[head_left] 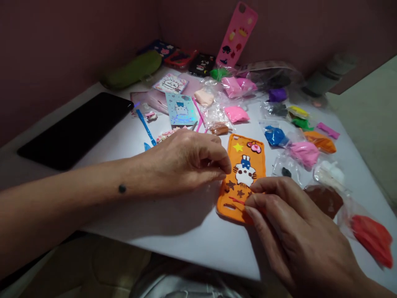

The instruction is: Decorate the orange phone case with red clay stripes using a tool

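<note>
An orange phone case (226,188) lies on the white table, its surface decorated with a white cat figure (245,176) in blue, a yellow star (238,147), small brown stars and a pink-and-red piece. Low on the case is a thin red strand (235,200), apparently modelling clay. My right hand (288,223) pinches the strand's right end, fingertips over the case's lower right. At the case's left edge, my left hand (198,159) has thumb and forefinger pressed together; whatever may be between them is hidden.
Bagged coloured clay lies right and behind, including red (372,238), brown (325,200) and blue (275,135). A black tablet (77,128) lies left. Blue tool (145,127), holographic card (181,108), green pouch (132,70) and upright pink case (237,35) are farther back.
</note>
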The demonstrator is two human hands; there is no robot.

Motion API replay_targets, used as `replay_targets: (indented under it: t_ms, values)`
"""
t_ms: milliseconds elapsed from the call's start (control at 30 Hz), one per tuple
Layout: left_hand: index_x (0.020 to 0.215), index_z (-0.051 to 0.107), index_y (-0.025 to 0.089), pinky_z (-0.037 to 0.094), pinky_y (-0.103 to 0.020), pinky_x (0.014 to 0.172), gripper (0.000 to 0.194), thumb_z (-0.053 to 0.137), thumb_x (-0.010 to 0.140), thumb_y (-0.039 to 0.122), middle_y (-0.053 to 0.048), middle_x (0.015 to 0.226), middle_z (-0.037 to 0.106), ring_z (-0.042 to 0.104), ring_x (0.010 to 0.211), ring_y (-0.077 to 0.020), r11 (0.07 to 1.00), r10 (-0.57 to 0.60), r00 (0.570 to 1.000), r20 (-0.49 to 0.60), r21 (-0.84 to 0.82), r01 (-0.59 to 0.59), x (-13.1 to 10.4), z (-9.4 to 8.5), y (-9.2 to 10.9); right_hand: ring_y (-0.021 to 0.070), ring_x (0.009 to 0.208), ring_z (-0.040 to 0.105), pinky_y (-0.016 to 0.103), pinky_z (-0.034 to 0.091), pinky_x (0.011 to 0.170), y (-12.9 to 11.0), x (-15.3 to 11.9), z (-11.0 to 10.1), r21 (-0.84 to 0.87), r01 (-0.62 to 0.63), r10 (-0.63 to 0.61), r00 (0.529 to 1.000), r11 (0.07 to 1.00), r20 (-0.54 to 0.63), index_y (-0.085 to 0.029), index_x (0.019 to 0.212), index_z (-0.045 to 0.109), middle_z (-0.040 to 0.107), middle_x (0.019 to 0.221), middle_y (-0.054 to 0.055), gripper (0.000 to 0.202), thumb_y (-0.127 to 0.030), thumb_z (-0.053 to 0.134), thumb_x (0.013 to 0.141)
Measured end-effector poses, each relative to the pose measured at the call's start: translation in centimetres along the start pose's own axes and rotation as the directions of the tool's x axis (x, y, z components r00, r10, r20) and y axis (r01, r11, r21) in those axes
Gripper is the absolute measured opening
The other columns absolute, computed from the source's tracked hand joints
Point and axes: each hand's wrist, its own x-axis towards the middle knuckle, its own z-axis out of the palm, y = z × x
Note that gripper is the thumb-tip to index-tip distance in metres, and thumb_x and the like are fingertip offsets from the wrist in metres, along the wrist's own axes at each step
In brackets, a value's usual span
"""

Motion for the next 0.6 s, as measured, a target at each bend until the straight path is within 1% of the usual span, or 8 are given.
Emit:
replay_targets:
  t_ms: [133, 267, 400, 533, 600]
  values:
    - [0.082, 0.076, 0.020, 0.040, -0.019, 0.063, 0.015, 0.063, 0.087, 0.013, 0.003, 0.074, 0.071, 0.060, 0.067, -0.0087, 1.000, -0.011, 1.000, -0.001, 0.029, 0.011, -0.03, 0.19, -0.35, 0.0225, 0.085, 0.060, 0.033, 0.052, 0.070, -0.23, -0.08, 0.42, 0.018, -0.017, 0.017, 1.000, 1.000, -0.007, -0.011, 0.082, 0.065, 0.059, 0.090, 0.013, 0.019, -0.006, 0.051, 0.093]
    - [0.083, 0.076, 0.020, 0.040, -0.020, 0.062, 0.015, 0.062, 0.085, 0.013, 0.002, 0.075, 0.071, 0.061, 0.066, -0.0097, 0.999, -0.033, 0.999, -0.012, 0.032, 0.033, 0.02, 0.25, -0.64, 0.0264, 0.087, 0.058, 0.038, 0.049, 0.068, -0.41, -0.13, 0.64, 0.026, 0.001, -0.001, 1.000, 1.000, -0.010, -0.011, 0.084, 0.065, 0.059, 0.090, 0.014, 0.015, -0.004, 0.053, 0.091]
    - [0.083, 0.076, 0.019, 0.039, -0.020, 0.062, 0.015, 0.063, 0.085, 0.013, 0.002, 0.073, 0.071, 0.060, 0.065, -0.0098, 0.998, -0.008, 1.000, -0.021, 0.056, 0.010, -0.02, 0.31, -0.65, 0.0255, 0.087, 0.056, 0.038, 0.048, 0.070, -0.46, -0.11, 0.67, 0.024, -0.005, 0.005, 1.000, 1.000, -0.017, -0.010, 0.085, 0.065, 0.059, 0.091, 0.014, 0.016, -0.001, 0.053, 0.090]
    - [0.085, 0.076, 0.019, 0.037, -0.019, 0.060, 0.016, 0.061, 0.085, 0.013, 0.003, 0.069, 0.069, 0.058, 0.063, -0.0085, 0.997, 0.016, 1.000, -0.022, 0.072, -0.014, 0.00, 0.35, -0.85, 0.0247, 0.086, 0.056, 0.037, 0.046, 0.070, -0.45, -0.22, 0.43, 0.026, -0.007, 0.007, 1.000, 1.000, 0.007, -0.011, 0.083, 0.065, 0.059, 0.090, 0.014, 0.016, -0.002, 0.054, 0.090]
    - [0.085, 0.076, 0.018, 0.038, -0.019, 0.060, 0.016, 0.061, 0.086, 0.013, 0.003, 0.069, 0.068, 0.058, 0.063, -0.0082, 0.996, 0.026, 0.999, -0.025, 0.081, -0.024, 0.03, 0.38, -0.98, 0.0249, 0.085, 0.056, 0.038, 0.046, 0.069, -0.34, -0.31, 0.25, 0.003, 0.022, -0.022, 1.000, 1.000, 0.015, -0.010, 0.083, 0.064, 0.059, 0.092, 0.015, 0.016, -0.002, 0.053, 0.090]
